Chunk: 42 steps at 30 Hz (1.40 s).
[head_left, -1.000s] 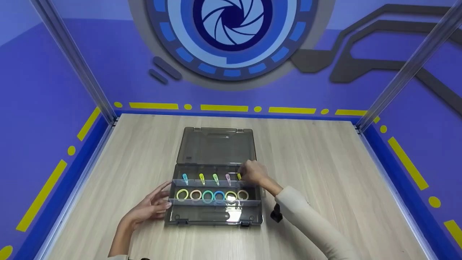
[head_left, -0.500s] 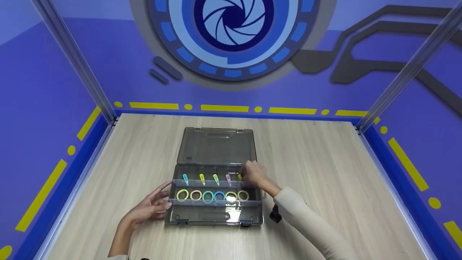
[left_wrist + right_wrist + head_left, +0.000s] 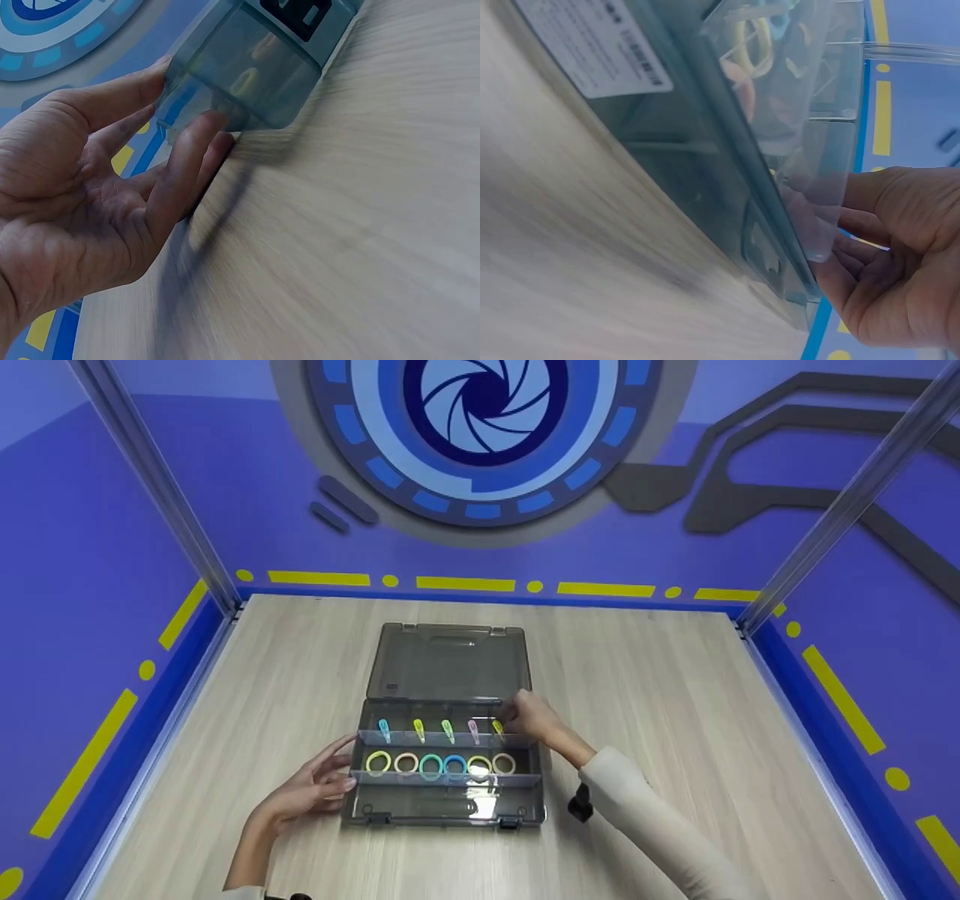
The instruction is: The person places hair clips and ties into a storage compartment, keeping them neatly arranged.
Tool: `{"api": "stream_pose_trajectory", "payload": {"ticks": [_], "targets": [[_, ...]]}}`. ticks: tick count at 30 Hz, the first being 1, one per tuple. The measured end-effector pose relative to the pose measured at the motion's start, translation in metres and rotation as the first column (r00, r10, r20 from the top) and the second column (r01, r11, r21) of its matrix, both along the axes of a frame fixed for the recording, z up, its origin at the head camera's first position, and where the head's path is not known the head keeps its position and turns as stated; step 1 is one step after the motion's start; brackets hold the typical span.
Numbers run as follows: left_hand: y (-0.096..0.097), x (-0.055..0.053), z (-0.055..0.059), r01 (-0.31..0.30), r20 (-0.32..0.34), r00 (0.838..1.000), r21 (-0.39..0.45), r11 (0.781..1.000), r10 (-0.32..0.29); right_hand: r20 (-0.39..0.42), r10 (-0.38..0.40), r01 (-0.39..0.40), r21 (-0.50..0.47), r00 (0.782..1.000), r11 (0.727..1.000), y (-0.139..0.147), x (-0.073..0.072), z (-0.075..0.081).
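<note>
A smoky clear plastic case [image 3: 442,814] lies open on the table, its lid [image 3: 450,660] folded back. Small snap hair clips in blue [image 3: 385,730], yellow [image 3: 419,730], green [image 3: 448,730] and pink [image 3: 473,731] line the divider of the rear compartment. At the right end of that row is another yellow hair clip [image 3: 498,727], with the fingertips of my right hand [image 3: 534,716] just beside it. In the right wrist view these fingers show blurred through the clear wall. My left hand [image 3: 307,791] touches the case's left side with fingers spread.
Several coloured rings, among them a blue one [image 3: 455,766], stand in a row in the middle compartment. The front compartment [image 3: 420,802] shows a bright glare. Wooden table [image 3: 637,675] surrounds the case, with blue printed walls [image 3: 480,559] behind and at the sides.
My right hand has shifted slightly right, uncovering more of the end yellow hair clip, which stays in place. My left hand keeps its position at the case.
</note>
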<state>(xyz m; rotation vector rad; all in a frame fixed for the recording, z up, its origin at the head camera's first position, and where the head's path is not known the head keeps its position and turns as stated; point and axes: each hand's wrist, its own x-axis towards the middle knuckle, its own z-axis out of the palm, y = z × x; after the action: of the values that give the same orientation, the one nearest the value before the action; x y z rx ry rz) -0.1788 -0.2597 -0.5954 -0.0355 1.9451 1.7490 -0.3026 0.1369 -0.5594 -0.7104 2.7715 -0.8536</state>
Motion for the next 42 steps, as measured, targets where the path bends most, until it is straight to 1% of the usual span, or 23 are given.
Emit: {"api": "stream_pose_trajectory", "payload": {"ticks": [4, 6, 9, 11, 15, 18, 23, 30, 35, 40, 42], "targets": [[0.001, 0.001, 0.001, -0.007, 0.015, 1.000, -0.010, 1.000, 0.007, 0.040, 0.036, -0.033, -0.085, 0.999, 0.996, 0.008, 0.003, 0.004], [0.001, 0.001, 0.001, -0.005, 0.018, 1.000, -0.013, 1.000, 0.005, 0.042, 0.055, -0.049, -0.114, 0.998, 0.992, 0.013, 0.005, 0.005], [0.001, 0.001, 0.001, 0.001, 0.006, 1.000, -0.023, 1.000, -0.001, 0.035, 0.065, -0.059, -0.142, 0.997, 0.988, 0.021, 0.007, 0.008], [0.001, 0.000, 0.001, 0.010, -0.004, 1.000, -0.024, 1.000, -0.010, 0.029, 0.056, -0.051, -0.152, 0.998, 0.987, 0.027, 0.009, 0.011], [0.002, 0.000, 0.001, 0.023, -0.013, 1.000, -0.016, 1.000, -0.023, 0.046, 0.040, -0.030, -0.200, 0.998, 0.979, 0.040, 0.011, 0.016], [0.003, 0.000, 0.000, 0.021, -0.018, 1.000, -0.016, 1.000, -0.021, 0.074, 0.032, -0.014, -0.230, 0.997, 0.973, 0.050, 0.012, 0.019], [0.006, 0.000, -0.001, 0.007, -0.029, 1.000, -0.031, 0.999, -0.008, 0.098, 0.004, 0.021, -0.245, 0.995, 0.969, 0.066, 0.012, 0.020], [0.006, -0.001, -0.001, 0.023, -0.042, 0.999, -0.034, 0.999, -0.025, 0.135, -0.055, 0.087, -0.248, 0.989, 0.965, 0.086, 0.017, 0.020], [0.002, 0.000, 0.001, 0.046, -0.063, 0.997, -0.027, 0.999, -0.048, 0.108, -0.072, 0.097, -0.252, 0.992, 0.963, 0.101, 0.019, 0.020], [-0.003, -0.001, 0.004, 0.079, -0.093, 0.992, -0.044, 0.996, -0.083, 0.019, -0.080, 0.082, -0.249, 0.997, 0.965, 0.120, 0.019, 0.019], [-0.007, -0.003, 0.005, 0.077, -0.105, 0.991, -0.050, 0.996, -0.082, -0.011, -0.094, 0.088, -0.243, 0.996, 0.966, 0.128, 0.019, 0.019]]}}
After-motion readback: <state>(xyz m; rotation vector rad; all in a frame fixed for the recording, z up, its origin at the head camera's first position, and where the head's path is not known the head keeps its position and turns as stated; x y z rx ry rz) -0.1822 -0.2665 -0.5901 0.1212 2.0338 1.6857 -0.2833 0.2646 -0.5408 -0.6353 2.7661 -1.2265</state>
